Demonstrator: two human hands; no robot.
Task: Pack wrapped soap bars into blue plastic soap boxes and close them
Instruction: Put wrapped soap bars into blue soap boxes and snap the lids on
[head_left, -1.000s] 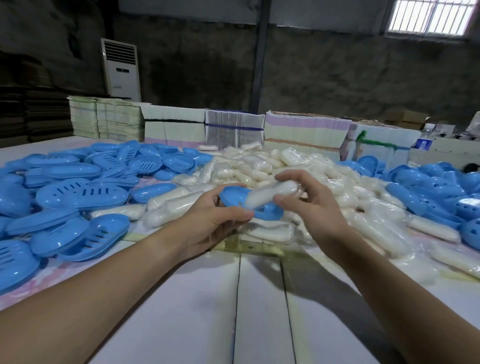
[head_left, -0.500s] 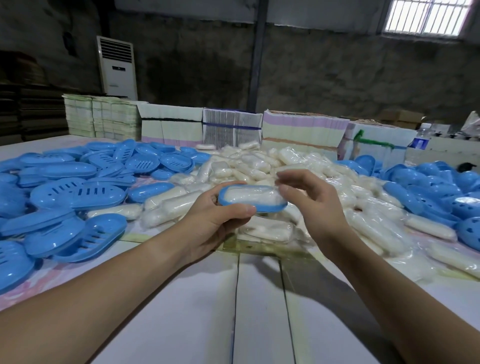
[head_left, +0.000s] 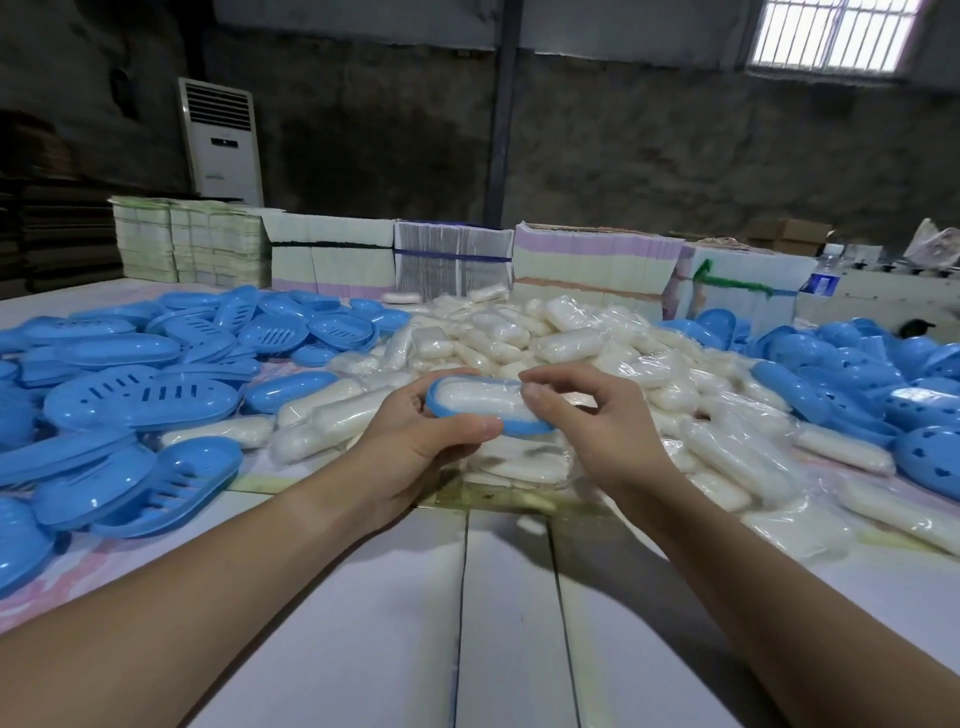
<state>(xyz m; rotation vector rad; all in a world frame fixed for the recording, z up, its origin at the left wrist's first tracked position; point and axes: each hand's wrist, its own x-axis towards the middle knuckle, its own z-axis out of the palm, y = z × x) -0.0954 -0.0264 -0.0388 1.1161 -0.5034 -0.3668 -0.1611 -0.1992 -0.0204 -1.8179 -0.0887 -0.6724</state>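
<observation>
My left hand (head_left: 415, 441) grips a blue soap box half (head_left: 519, 427) from below and from its left end, thumb along the near rim. A wrapped white soap bar (head_left: 472, 397) lies inside the box, which has no lid on it. My right hand (head_left: 608, 431) is at the box's right end, thumb and curled fingers pinching the end of the soap's wrap. I hold both above the near edge of a big pile of wrapped soap bars (head_left: 571, 338).
Slotted blue box halves (head_left: 140, 395) cover the table's left side, and more blue halves (head_left: 857, 374) lie at the right. Stacks of flat cartons (head_left: 332, 260) line the back edge. A bare strip of white table (head_left: 509, 597) lies under my forearms. A standing air conditioner (head_left: 221, 140) is behind.
A second ago my right hand held the soap bar tilted over the box. The bar now lies flat inside, and my right hand has shifted to its right end.
</observation>
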